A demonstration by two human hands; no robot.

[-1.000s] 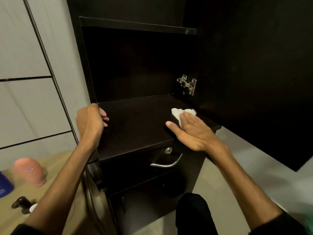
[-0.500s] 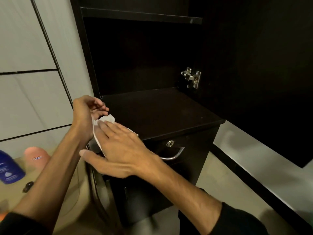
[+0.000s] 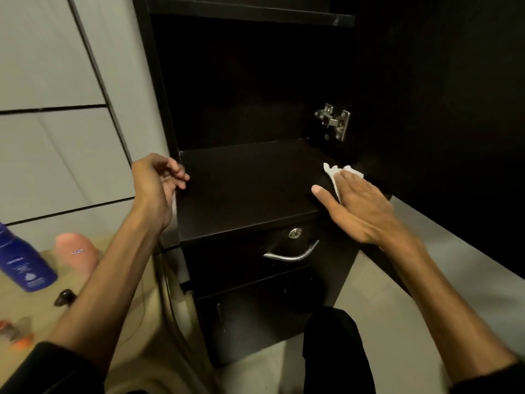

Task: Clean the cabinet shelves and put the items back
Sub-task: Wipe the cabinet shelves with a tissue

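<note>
I read my right hand [image 3: 360, 207] flat, fingers straight, pressing the white tissue [image 3: 336, 174] at the shelf [image 3: 244, 189] right edge to wipe, while left hand [image 3: 156, 186], loosely curled and empty, steadies the left edge.

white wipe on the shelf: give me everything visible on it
The white wipe is a small crumpled piece, thin and soft-looking; whether paper or cloth cannot be told. It lies flat on the dark cabinet shelf near the right edge, below the metal hinge. The right hand presses on it with straight fingers, covering most of it; only wrinkled edges show beyond the fingertips. The left hand is at the shelf's left edge, apart from it.
</note>
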